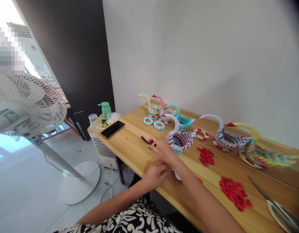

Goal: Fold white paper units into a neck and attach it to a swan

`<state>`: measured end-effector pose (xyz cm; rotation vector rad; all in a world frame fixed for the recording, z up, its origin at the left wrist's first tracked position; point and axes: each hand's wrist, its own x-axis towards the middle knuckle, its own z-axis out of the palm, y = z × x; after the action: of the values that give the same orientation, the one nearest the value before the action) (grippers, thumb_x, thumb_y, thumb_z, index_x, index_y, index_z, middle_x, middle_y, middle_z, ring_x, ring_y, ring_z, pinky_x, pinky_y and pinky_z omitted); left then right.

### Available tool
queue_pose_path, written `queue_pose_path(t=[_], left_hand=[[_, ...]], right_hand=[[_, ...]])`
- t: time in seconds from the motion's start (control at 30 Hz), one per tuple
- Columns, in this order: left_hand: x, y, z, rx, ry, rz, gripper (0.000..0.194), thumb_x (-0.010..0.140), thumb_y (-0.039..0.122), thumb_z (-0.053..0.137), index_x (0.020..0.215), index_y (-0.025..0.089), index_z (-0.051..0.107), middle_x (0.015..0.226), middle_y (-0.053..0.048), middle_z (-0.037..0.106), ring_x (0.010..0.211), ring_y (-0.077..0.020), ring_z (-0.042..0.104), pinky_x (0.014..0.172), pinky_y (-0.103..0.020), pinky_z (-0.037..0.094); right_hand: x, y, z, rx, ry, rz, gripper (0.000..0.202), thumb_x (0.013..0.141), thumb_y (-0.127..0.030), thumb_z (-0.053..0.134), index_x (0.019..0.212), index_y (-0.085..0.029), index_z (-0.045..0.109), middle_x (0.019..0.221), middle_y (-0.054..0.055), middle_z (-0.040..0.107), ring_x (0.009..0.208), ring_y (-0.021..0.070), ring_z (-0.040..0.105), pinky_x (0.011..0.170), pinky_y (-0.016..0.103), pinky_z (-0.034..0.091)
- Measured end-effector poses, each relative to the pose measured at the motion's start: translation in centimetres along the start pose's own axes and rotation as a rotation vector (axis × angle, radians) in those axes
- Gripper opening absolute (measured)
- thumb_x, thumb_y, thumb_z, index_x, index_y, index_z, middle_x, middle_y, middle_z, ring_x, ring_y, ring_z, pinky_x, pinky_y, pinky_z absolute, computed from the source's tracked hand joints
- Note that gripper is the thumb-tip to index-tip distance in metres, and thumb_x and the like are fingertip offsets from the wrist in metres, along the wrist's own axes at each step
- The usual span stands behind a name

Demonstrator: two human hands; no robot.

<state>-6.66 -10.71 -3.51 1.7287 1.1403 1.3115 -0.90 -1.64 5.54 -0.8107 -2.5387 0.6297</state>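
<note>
My right hand [161,150] reaches across the wooden table with its fingers pinched on a slim black pen [144,139], which points to the far left. Under my right wrist, my left hand [155,174] is closed, its fingers bent and slightly blurred; whatever they hold is hidden. A white piece [176,174], apparently paper, shows partly behind my right forearm, with a red bit [200,179] on the forearm's other side. Beyond my right hand stands a red, white and teal folded-paper swan basket [180,140].
More paper swans [229,139] line the wall, with paper rings [159,125] among them. Red folded pieces lie in two piles [234,192]. Scissors [273,204] rest at the right. A phone [113,129] lies at the left end. A white fan [25,103] stands beyond.
</note>
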Motion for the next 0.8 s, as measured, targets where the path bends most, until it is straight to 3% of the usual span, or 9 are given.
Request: queue_pose_path(t=[0.1, 0.17, 0.2, 0.27, 0.37, 0.47, 0.6, 0.7, 0.8], left_hand=[[0.1, 0.1, -1.0, -0.126, 0.217, -0.171, 0.024, 0.086, 0.034, 0.052, 0.095, 0.019, 0.069, 0.1, -0.009, 0.069, 0.096, -0.0236, 0.061, 0.091, -0.041, 0.046], [0.4, 0.9, -2.4, -0.252, 0.327, -0.291, 0.033, 0.086, 0.042, 0.051, 0.101, 0.017, 0.066, 0.093, -0.009, 0.069, 0.088, -0.0226, 0.061, 0.082, -0.038, 0.048], [0.6, 1.6, -2.9, -0.315, 0.328, -0.306, 0.038, 0.087, 0.045, 0.049, 0.107, 0.016, 0.063, 0.093, -0.009, 0.068, 0.085, -0.0214, 0.06, 0.078, -0.035, 0.048], [1.2, 3.1, -3.4, -0.404, 0.192, -0.303, 0.048, 0.089, 0.053, 0.043, 0.108, 0.014, 0.063, 0.089, -0.01, 0.067, 0.078, -0.0192, 0.059, 0.073, -0.032, 0.047], [2.0, 5.0, -2.9, -0.426, -0.053, -0.313, 0.051, 0.082, 0.058, 0.052, 0.101, 0.012, 0.064, 0.071, -0.005, 0.061, 0.064, -0.015, 0.053, 0.065, -0.029, 0.044], [2.5, 5.6, -1.9, -0.353, -0.064, -0.316, 0.048, 0.078, 0.057, 0.056, 0.093, 0.013, 0.065, 0.056, 0.003, 0.045, 0.053, -0.0105, 0.039, 0.055, -0.024, 0.035], [2.8, 5.7, -1.1, -0.295, -0.059, -0.309, 0.047, 0.079, 0.057, 0.053, 0.091, 0.013, 0.065, 0.054, 0.005, 0.034, 0.051, -0.0089, 0.029, 0.049, -0.024, 0.023], [3.1, 5.7, -0.7, -0.414, -0.108, -0.371, 0.051, 0.075, 0.061, 0.057, 0.085, 0.012, 0.062, 0.051, 0.007, 0.033, 0.047, -0.0078, 0.025, 0.047, -0.024, 0.019], [3.4, 5.7, -0.4, -0.629, -0.172, -0.467, 0.05, 0.073, 0.062, 0.06, 0.083, 0.013, 0.059, 0.044, 0.009, 0.031, 0.043, -0.007, 0.023, 0.047, -0.024, 0.018]], right_hand=[[-3.5, -0.1, -3.0, 0.665, 0.213, 0.145, 0.019, 0.081, -0.032, 0.061, 0.096, -0.021, 0.056, 0.084, 0.0, 0.064, 0.076, 0.0154, 0.061, 0.066, 0.029, 0.051], [-5.7, -0.1, -3.9, 0.904, 0.287, 0.231, 0.029, 0.077, -0.033, 0.065, 0.102, -0.023, 0.055, 0.085, -0.001, 0.063, 0.078, 0.0152, 0.061, 0.067, 0.029, 0.052], [-6.6, 0.0, -4.0, 0.962, 0.317, 0.268, 0.032, 0.076, -0.033, 0.067, 0.103, -0.023, 0.055, 0.085, -0.001, 0.062, 0.079, 0.0151, 0.061, 0.068, 0.028, 0.052], [-7.9, 0.1, -3.7, 1.003, 0.374, 0.327, 0.031, 0.073, -0.034, 0.07, 0.099, -0.022, 0.058, 0.083, 0.0, 0.062, 0.078, 0.0146, 0.06, 0.068, 0.028, 0.052], [-9.0, 0.5, -3.0, 1.017, 0.426, 0.361, 0.028, 0.071, -0.036, 0.072, 0.091, -0.021, 0.059, 0.079, -0.001, 0.062, 0.073, 0.0138, 0.059, 0.066, 0.027, 0.051], [-9.6, 0.8, -2.6, 0.995, 0.499, 0.39, 0.028, 0.072, -0.04, 0.072, 0.086, -0.02, 0.059, 0.073, -0.002, 0.06, 0.064, 0.0122, 0.056, 0.06, 0.025, 0.049], [-10.2, 0.9, -2.4, 0.928, 0.671, 0.396, 0.027, 0.074, -0.042, 0.07, 0.084, -0.02, 0.058, 0.069, -0.003, 0.058, 0.059, 0.0114, 0.053, 0.055, 0.024, 0.045], [-10.3, 0.7, -1.9, 0.923, 0.745, 0.39, 0.026, 0.075, -0.042, 0.069, 0.084, -0.02, 0.058, 0.069, -0.003, 0.057, 0.058, 0.0109, 0.051, 0.054, 0.023, 0.044], [-10.1, 1.2, -1.8, 0.925, 0.735, 0.416, 0.025, 0.075, -0.042, 0.069, 0.08, -0.021, 0.057, 0.065, -0.004, 0.056, 0.055, 0.0107, 0.05, 0.05, 0.023, 0.042]])
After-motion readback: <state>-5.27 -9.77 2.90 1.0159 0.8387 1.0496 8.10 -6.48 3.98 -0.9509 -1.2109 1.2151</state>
